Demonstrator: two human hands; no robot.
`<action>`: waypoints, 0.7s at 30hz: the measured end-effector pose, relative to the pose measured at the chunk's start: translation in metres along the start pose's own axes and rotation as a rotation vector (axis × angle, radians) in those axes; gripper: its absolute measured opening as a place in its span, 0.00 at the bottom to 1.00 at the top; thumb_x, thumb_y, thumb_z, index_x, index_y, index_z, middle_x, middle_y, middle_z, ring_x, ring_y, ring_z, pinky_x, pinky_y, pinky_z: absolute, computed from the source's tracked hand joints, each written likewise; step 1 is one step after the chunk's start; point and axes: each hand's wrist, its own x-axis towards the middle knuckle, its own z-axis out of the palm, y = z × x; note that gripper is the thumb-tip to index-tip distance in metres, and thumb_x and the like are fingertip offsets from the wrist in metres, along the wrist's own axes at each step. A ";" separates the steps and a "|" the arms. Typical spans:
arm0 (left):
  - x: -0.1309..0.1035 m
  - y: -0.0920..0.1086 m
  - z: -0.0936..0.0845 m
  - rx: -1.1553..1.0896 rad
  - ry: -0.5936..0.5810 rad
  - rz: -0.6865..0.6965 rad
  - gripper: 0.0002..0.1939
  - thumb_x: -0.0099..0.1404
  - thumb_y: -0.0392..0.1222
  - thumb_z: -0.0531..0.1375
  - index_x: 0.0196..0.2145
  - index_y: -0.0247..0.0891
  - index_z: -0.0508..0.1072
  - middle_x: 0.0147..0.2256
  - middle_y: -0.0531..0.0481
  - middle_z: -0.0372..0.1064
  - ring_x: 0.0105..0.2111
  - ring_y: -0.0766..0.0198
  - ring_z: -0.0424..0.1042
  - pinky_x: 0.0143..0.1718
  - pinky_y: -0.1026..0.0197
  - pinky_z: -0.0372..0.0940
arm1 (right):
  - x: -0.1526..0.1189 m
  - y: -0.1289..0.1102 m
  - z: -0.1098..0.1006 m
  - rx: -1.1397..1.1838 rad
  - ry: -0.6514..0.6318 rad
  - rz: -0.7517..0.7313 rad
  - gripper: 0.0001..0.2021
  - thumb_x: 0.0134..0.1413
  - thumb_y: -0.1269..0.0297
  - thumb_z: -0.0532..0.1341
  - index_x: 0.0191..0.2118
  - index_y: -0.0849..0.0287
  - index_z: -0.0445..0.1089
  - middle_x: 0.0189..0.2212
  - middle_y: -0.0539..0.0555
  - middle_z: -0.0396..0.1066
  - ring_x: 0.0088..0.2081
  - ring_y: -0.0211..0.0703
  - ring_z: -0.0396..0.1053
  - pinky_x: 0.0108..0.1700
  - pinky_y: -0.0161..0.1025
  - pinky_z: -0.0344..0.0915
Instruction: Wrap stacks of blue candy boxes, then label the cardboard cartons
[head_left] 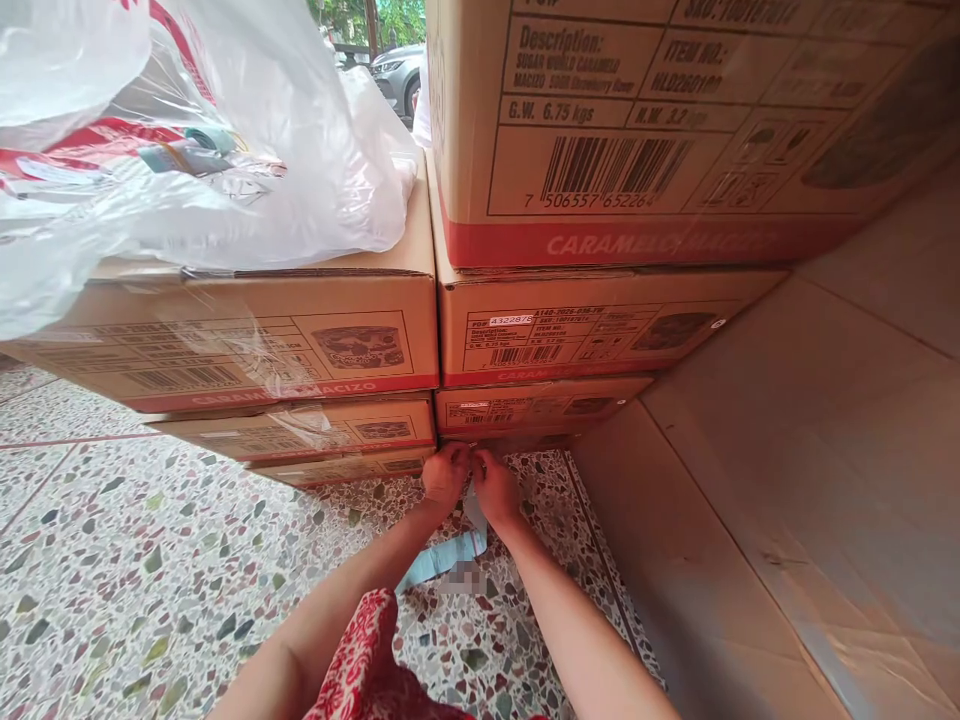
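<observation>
My left hand [445, 476] and my right hand [495, 487] are close together low at the foot of a stack of brown cartons. Both pinch the upper end of a light blue strip [442, 560], like tape or paper, which trails down over the speckled floor between my forearms. The fingertips meet just under the lowest carton [540, 410] of the right stack. What the strip is fixed to is hidden by my fingers. A red patterned garment [360, 660] shows at the bottom.
Two stacks of cartons printed "CARAMELO MACIZO" [300, 345] [645, 130] stand side by side. A clear plastic bag [187, 150] lies on the left stack. A tiled wall [810, 480] closes the right side. Terrazzo floor [150, 560] spreads left. A parked car [397, 75] shows far behind.
</observation>
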 end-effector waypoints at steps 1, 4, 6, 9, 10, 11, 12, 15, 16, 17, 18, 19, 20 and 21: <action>0.000 0.000 0.000 0.005 0.003 0.001 0.12 0.63 0.45 0.55 0.37 0.43 0.78 0.32 0.47 0.76 0.32 0.62 0.72 0.31 0.65 0.58 | 0.001 -0.001 0.000 0.001 0.000 0.000 0.12 0.61 0.68 0.50 0.43 0.57 0.69 0.41 0.55 0.74 0.40 0.44 0.71 0.39 0.36 0.61; -0.001 0.001 0.000 0.019 0.009 0.005 0.13 0.63 0.46 0.55 0.38 0.42 0.78 0.33 0.46 0.76 0.33 0.60 0.72 0.31 0.64 0.58 | 0.004 -0.004 0.000 -0.003 0.003 0.009 0.12 0.61 0.67 0.50 0.45 0.57 0.68 0.41 0.55 0.74 0.40 0.44 0.71 0.39 0.36 0.61; -0.001 0.002 0.000 0.029 0.012 0.002 0.14 0.63 0.46 0.54 0.38 0.42 0.78 0.33 0.45 0.76 0.33 0.60 0.72 0.31 0.64 0.59 | 0.007 -0.004 0.000 -0.010 0.002 0.012 0.12 0.61 0.68 0.50 0.46 0.57 0.68 0.40 0.55 0.75 0.39 0.44 0.71 0.39 0.36 0.61; -0.002 0.004 0.000 0.040 0.017 -0.003 0.14 0.64 0.46 0.54 0.38 0.42 0.78 0.33 0.45 0.76 0.33 0.59 0.73 0.32 0.63 0.59 | 0.010 -0.004 0.002 -0.030 -0.003 0.013 0.12 0.60 0.68 0.50 0.45 0.57 0.68 0.39 0.55 0.74 0.38 0.44 0.71 0.37 0.36 0.60; -0.003 0.004 0.000 0.048 0.018 -0.002 0.14 0.64 0.46 0.54 0.38 0.42 0.78 0.34 0.45 0.76 0.34 0.59 0.73 0.32 0.63 0.59 | 0.011 -0.004 0.003 -0.039 -0.003 0.015 0.12 0.60 0.68 0.50 0.44 0.57 0.68 0.39 0.55 0.74 0.37 0.44 0.71 0.37 0.36 0.60; -0.004 0.005 0.000 0.063 0.017 0.003 0.14 0.64 0.46 0.53 0.39 0.42 0.77 0.34 0.46 0.76 0.34 0.59 0.73 0.32 0.63 0.59 | 0.012 -0.005 0.003 -0.047 -0.003 0.018 0.12 0.61 0.68 0.50 0.44 0.58 0.68 0.39 0.56 0.74 0.37 0.44 0.71 0.36 0.36 0.60; -0.005 0.005 -0.001 0.082 0.015 0.012 0.14 0.65 0.46 0.53 0.39 0.42 0.77 0.34 0.46 0.76 0.34 0.59 0.72 0.32 0.63 0.59 | 0.012 -0.005 0.004 -0.056 -0.004 0.020 0.12 0.61 0.68 0.49 0.43 0.58 0.68 0.39 0.56 0.74 0.37 0.44 0.71 0.36 0.36 0.60; -0.009 0.006 -0.003 0.140 0.002 0.036 0.15 0.66 0.45 0.51 0.41 0.43 0.76 0.35 0.45 0.75 0.33 0.58 0.72 0.31 0.62 0.59 | 0.013 -0.007 0.005 -0.084 -0.009 0.033 0.12 0.61 0.68 0.48 0.43 0.58 0.68 0.37 0.57 0.73 0.35 0.44 0.71 0.33 0.36 0.59; -0.010 0.007 -0.005 0.148 -0.001 0.040 0.15 0.66 0.45 0.51 0.42 0.43 0.76 0.35 0.45 0.75 0.33 0.58 0.72 0.31 0.62 0.59 | 0.013 -0.008 0.005 -0.094 -0.012 0.041 0.12 0.61 0.68 0.48 0.43 0.59 0.68 0.37 0.57 0.73 0.34 0.44 0.71 0.32 0.37 0.59; -0.011 0.007 -0.006 0.153 -0.003 0.042 0.15 0.67 0.45 0.50 0.42 0.43 0.76 0.35 0.44 0.75 0.33 0.57 0.73 0.31 0.62 0.59 | 0.013 -0.009 0.005 -0.102 -0.015 0.049 0.12 0.61 0.68 0.48 0.43 0.59 0.68 0.37 0.58 0.73 0.33 0.44 0.71 0.31 0.37 0.58; -0.013 0.008 -0.008 0.159 -0.008 0.046 0.16 0.67 0.45 0.50 0.43 0.42 0.75 0.36 0.43 0.75 0.33 0.57 0.73 0.31 0.62 0.59 | 0.013 -0.010 0.005 -0.110 -0.017 0.058 0.12 0.61 0.68 0.49 0.43 0.59 0.68 0.37 0.58 0.73 0.33 0.45 0.71 0.30 0.37 0.58; -0.014 0.008 -0.010 0.171 -0.015 0.053 0.16 0.67 0.45 0.49 0.43 0.42 0.75 0.36 0.43 0.75 0.33 0.57 0.73 0.31 0.61 0.59 | 0.013 -0.011 0.005 -0.116 -0.020 0.066 0.11 0.61 0.67 0.49 0.43 0.59 0.67 0.37 0.58 0.73 0.33 0.44 0.71 0.30 0.37 0.58; -0.015 0.008 -0.011 0.186 -0.022 0.062 0.17 0.67 0.45 0.48 0.44 0.42 0.75 0.37 0.43 0.75 0.33 0.57 0.73 0.31 0.61 0.59 | 0.013 -0.012 0.005 -0.120 -0.022 0.073 0.11 0.61 0.67 0.49 0.43 0.59 0.67 0.37 0.58 0.73 0.33 0.44 0.72 0.29 0.37 0.58; -0.016 0.009 -0.012 0.199 -0.030 0.070 0.17 0.68 0.45 0.47 0.44 0.42 0.74 0.37 0.43 0.75 0.34 0.57 0.73 0.31 0.61 0.59 | 0.013 -0.013 0.005 -0.124 -0.025 0.079 0.11 0.61 0.67 0.49 0.43 0.59 0.67 0.36 0.58 0.73 0.33 0.44 0.72 0.29 0.36 0.58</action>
